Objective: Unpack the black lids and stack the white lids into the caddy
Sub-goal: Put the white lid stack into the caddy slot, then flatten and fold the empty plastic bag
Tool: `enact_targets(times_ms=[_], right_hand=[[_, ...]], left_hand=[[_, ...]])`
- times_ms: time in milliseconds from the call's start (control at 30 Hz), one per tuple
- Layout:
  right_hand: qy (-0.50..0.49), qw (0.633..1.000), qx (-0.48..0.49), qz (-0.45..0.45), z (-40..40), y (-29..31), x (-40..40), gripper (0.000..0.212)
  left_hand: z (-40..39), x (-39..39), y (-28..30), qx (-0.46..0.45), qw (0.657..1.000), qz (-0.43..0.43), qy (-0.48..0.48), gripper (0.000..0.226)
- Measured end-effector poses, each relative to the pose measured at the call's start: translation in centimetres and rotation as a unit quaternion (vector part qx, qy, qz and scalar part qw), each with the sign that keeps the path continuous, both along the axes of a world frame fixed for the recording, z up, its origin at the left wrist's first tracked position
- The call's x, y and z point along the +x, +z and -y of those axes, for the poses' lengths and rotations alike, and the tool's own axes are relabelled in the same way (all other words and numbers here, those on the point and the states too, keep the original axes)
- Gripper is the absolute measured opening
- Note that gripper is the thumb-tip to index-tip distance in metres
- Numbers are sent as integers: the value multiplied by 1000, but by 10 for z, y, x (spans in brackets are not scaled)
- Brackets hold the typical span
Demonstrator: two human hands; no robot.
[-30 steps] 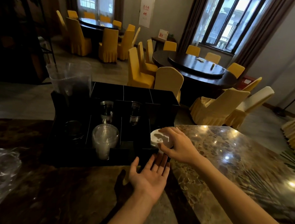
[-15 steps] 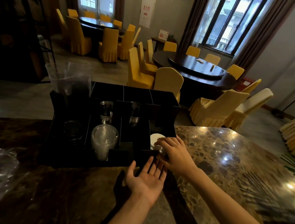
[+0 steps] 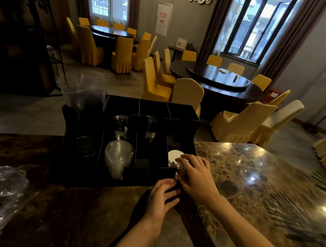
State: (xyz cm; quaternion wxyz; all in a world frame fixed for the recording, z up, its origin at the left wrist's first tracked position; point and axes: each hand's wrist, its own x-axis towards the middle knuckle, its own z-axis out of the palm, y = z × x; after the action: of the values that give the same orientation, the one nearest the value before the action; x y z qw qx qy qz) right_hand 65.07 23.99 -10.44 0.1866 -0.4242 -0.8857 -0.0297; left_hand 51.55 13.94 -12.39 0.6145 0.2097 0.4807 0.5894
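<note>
— Progress so far? White lids [image 3: 173, 156] sit in the front right slot of the caddy [image 3: 118, 180], so the stacking looks well under way.

— And the hands?

— Right hand [image 3: 195, 173] lies over those lids at the slot's front corner, fingers curled down onto them; whether it grips or only presses them, one cannot tell. Left hand [image 3: 161, 196] is just below, at the caddy's front wall, fingers bent toward the same corner, holding nothing that shows.

— Black lids?

— Dark round lids [image 3: 85, 148] rest in the front left slot, likely those. A clear bag [image 3: 4, 189] lies crumpled on the counter [image 3: 249, 183], well apart.

— What remains?

— Probably just settling the white stack; no loose lids show on the counter.
</note>
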Motion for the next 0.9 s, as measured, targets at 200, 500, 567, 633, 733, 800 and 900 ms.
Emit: enact_targets(times_ms=[200, 500, 567, 633, 733, 800, 900], right_hand=[[-12, 997, 3, -72, 36, 15, -4, 41], [39, 986, -1, -164, 106, 38, -48, 36], [58, 983, -13, -177, 119, 38, -64, 35], [79, 978, -33, -191, 131, 39, -82, 34], [115, 970, -59, -206, 148, 37, -113, 31], [136, 965, -71, -214, 160, 36, -134, 29], [151, 956, -94, -235, 178, 33, -169, 28]], left_hand=[[24, -37, 3, 124, 908, -391, -83, 23], [90, -106, 44, 205, 721, -661, -23, 45], [110, -123, 50, 197, 712, -674, -5, 45], [130, -142, 55, 182, 703, -688, 8, 44], [162, -170, 62, 158, 686, -709, 40, 43], [183, -187, 66, 141, 679, -718, 59, 44], [211, -215, 71, 121, 673, -726, 79, 48]])
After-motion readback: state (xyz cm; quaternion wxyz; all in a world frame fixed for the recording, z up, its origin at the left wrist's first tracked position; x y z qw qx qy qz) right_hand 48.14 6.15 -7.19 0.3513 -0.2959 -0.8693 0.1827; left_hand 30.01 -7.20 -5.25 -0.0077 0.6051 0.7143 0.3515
